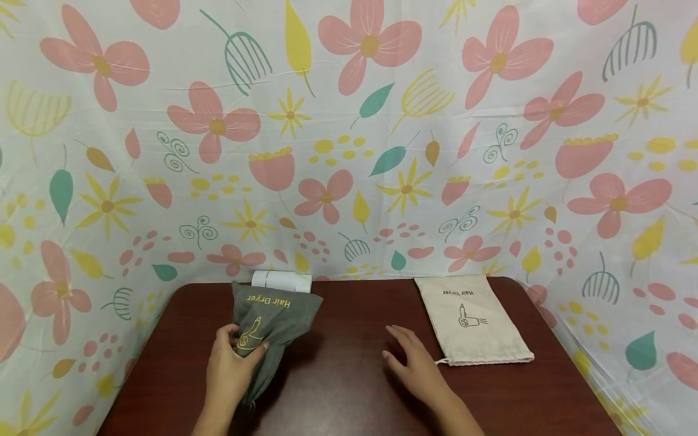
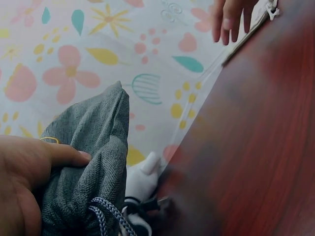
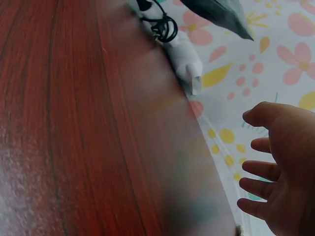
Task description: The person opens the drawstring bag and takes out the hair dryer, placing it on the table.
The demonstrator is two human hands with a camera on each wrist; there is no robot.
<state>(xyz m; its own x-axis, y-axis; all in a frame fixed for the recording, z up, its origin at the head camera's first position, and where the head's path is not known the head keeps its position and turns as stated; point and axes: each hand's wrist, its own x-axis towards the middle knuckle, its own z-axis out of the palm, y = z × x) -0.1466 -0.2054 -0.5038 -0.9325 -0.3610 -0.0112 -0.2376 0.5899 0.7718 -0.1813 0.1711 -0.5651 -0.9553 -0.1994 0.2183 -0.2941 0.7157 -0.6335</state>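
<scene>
My left hand (image 1: 231, 366) grips a dark grey drawstring bag (image 1: 272, 321) printed "Hair Dryer" in yellow, lifted over the left part of the table. In the left wrist view, the thumb lies across the bag's gathered cloth (image 2: 93, 147), and a braided cord (image 2: 110, 214) hangs from it. My right hand (image 1: 417, 366) holds nothing; its fingers are spread above the table, left of a beige drawstring bag (image 1: 474, 318) that lies flat. Behind the grey bag is a white hair dryer (image 3: 184, 61) with a black cord (image 3: 165, 27), partly hidden in the head view.
The dark red-brown wooden table (image 1: 343, 387) has rounded far corners. A white curtain (image 1: 349, 151) with a flower and leaf print hangs along its back and sides. The beige bag's white drawstring (image 1: 443, 361) sticks out at its near left corner.
</scene>
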